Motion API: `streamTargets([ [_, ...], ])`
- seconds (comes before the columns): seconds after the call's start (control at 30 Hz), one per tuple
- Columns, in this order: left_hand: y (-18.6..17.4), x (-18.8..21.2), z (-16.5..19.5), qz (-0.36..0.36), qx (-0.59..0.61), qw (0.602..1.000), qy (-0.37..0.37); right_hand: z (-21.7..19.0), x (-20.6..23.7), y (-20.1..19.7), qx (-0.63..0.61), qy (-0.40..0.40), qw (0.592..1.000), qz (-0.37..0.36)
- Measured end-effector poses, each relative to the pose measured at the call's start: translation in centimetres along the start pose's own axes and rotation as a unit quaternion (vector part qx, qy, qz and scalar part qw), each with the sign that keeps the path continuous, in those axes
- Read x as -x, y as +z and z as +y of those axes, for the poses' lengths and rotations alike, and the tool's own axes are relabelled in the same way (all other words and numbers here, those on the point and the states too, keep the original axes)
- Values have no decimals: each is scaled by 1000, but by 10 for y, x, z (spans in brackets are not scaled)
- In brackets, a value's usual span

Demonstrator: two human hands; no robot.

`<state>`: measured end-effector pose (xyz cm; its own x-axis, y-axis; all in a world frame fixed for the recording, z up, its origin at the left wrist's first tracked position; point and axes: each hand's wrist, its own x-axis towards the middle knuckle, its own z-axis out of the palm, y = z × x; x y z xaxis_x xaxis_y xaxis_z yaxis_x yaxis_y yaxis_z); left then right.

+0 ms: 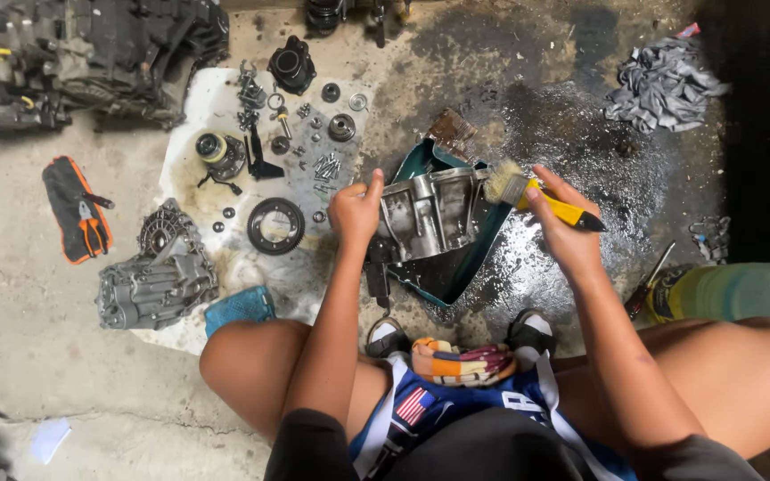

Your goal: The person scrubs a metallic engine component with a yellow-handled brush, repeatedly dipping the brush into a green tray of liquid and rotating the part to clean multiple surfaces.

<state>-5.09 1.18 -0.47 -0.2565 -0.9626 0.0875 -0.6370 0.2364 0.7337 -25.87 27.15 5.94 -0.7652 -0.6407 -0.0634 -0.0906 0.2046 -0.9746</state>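
My left hand (356, 210) grips the left edge of a grey metal housing (430, 214), holding it tilted over a dark teal basin (456, 272). My right hand (563, 223) holds a yellow-handled paintbrush (536, 198). Its pale bristles touch the housing's upper right corner. The concrete around the basin is wet and dark.
A white sheet (198, 116) at left carries bolts, bearings, a ring gear (275, 224) and a grey gearbox casing (155, 276). Orange pliers (91, 223) lie on a pouch further left. Grey rags (664, 85) lie at top right, a screwdriver (648, 285) at right, an engine block (91, 53) at top left.
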Motion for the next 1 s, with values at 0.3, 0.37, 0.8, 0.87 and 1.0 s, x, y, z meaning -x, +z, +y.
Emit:
streamTargets([
  [0.3,13,11,18,47,25,992,113,-32,6,56,121,-292,948,-39],
  [0.37,18,13,17,59,27,991,116,-29,-4,55,148,-290,945,-10],
  [0.8,27,7,11,52,4,990,134,6,-32,49,6,-190,982,-25],
  [0.87,23,9,13,52,4,989,136,-1,-31,55,43,-245,968,-24],
  [1.0,19,11,15,58,16,986,155,-19,-25,66,160,-328,931,25],
])
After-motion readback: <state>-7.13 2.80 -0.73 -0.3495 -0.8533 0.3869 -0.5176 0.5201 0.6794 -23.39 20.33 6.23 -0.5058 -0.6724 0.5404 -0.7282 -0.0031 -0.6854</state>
